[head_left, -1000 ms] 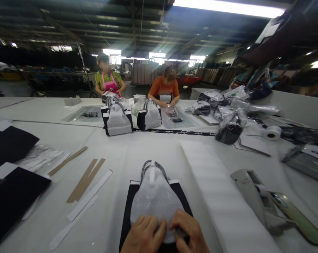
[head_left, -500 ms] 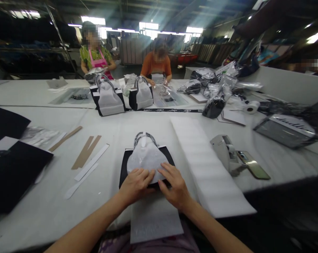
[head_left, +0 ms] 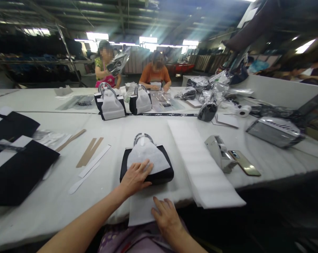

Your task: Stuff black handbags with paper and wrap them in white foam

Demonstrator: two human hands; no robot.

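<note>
A small black handbag (head_left: 164, 175) lies on the table in front of me, its two handles wrapped and pointing away. White wrapping (head_left: 141, 149) covers much of its upper face. My left hand (head_left: 136, 175) presses on the lower part of this wrapping, fingers stretched out and open. From under the bag's near side, a white sheet (head_left: 139, 211) hangs over the table edge. At the right side of that sheet is my right hand (head_left: 165, 216), its fingers bent and closed on it; the undersides of the fingers are hidden.
Right of the bag lie a long white foam strip (head_left: 198, 161), a tape dispenser (head_left: 218, 151) and a phone (head_left: 245, 162). Black bags (head_left: 21, 168) and card strips (head_left: 89, 153) are at left. Two wrapped handbags (head_left: 110, 103) stand farther back, before two co-workers (head_left: 156, 73).
My right hand has left the bag's wrapping and come down to the white sheet. My left hand stays on the bag. One co-worker has raised a clear plastic bag.
</note>
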